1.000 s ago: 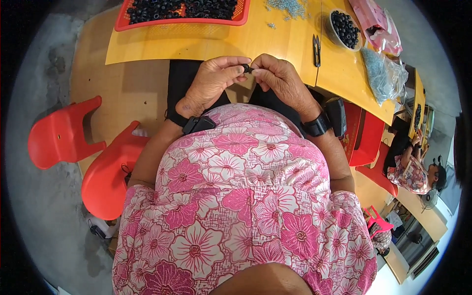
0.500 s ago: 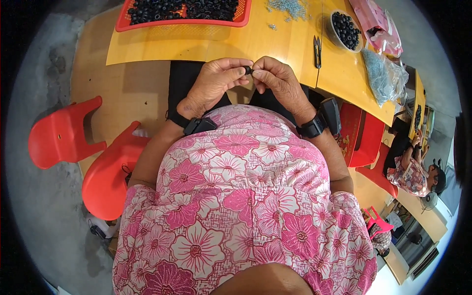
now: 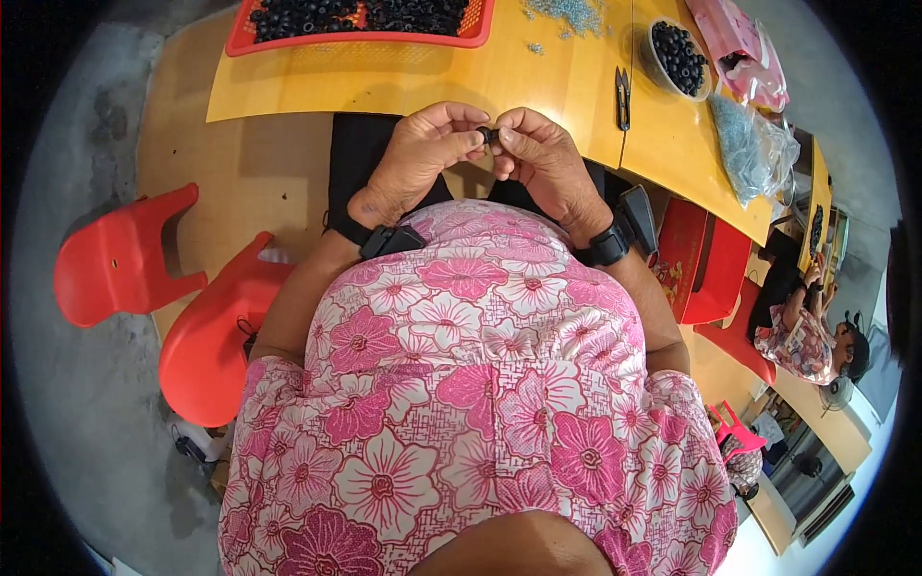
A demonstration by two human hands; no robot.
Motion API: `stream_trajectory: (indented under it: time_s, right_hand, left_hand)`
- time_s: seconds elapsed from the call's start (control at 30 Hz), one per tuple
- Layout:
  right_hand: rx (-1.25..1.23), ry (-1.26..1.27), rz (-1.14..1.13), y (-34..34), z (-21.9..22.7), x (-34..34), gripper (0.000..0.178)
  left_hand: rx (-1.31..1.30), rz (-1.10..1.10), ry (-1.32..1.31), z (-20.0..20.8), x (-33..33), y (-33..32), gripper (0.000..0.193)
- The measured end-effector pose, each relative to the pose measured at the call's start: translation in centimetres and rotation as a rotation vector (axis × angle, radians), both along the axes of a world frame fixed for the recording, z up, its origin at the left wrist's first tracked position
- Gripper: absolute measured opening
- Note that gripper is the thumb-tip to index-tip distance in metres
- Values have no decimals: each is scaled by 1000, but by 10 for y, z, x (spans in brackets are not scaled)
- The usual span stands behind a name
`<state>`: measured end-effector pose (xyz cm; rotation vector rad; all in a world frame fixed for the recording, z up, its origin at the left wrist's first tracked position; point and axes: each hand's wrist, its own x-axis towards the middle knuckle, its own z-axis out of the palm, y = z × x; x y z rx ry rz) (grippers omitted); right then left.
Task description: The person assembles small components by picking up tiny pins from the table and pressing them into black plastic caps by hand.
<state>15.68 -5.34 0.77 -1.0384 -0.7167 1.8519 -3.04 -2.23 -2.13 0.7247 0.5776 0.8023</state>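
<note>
Just off the near edge of the yellow table point(image 3: 538, 82), my two hands meet over a small black part point(image 3: 488, 135), perhaps rubber. My left hand point(image 3: 418, 158) pinches its left side between thumb and fingers. From the other side, the thumb and index finger of my right hand point(image 3: 545, 161) close on the same part or a bit joined to it; the fingers hide most of it. A red perforated basket point(image 3: 360, 39) of black ring-like parts stands ahead to the left. To the right, a clear round tub point(image 3: 678, 60) holds similar black pieces.
Thread snips point(image 3: 623, 99) lie left of the tub. Small clear bluish pieces point(image 3: 569, 15) are scattered at the far edge. A plastic bag point(image 3: 754, 149) and a pink bag point(image 3: 738, 53) lie right. Red chairs point(image 3: 125, 257) stand left. Another person point(image 3: 802, 336) sits at far right.
My right hand has turned slightly, its fingers shifting around the black part, and more of the part shows between the fingertips. Both hands stay pinched together in nearly the same place.
</note>
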Motion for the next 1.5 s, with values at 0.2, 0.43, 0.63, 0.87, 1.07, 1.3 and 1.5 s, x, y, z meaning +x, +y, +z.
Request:
stream_trajectory:
  time_s: [0.2, 0.43, 0.63, 0.87, 1.07, 1.3, 1.5]
  right_hand:
    - [-155, 118, -2, -1, 6, -3, 14]
    - [-171, 146, 67, -5, 6, -5, 27]
    - [-174, 319, 60, -6, -7, -5, 28]
    - [-196, 464, 67, -6, -8, -9, 29]
    - [-185, 408, 77, -4, -4, -8, 31]
    - [-167, 375, 79, -2, -4, -8, 32]
    - [-163, 341, 96, -2, -3, -8, 31]
  left_hand:
    - [152, 14, 90, -3, 0, 1, 24]
    - [223, 36, 155, 4, -2, 1, 23]
    - [301, 36, 170, 0, -2, 3, 22]
    - [352, 61, 207, 2, -1, 3, 21]
    - [352, 34, 202, 10, 1, 3, 22]
    - [357, 102, 182, 6, 3, 4, 21]
    - [387, 99, 200, 1, 0, 5, 24]
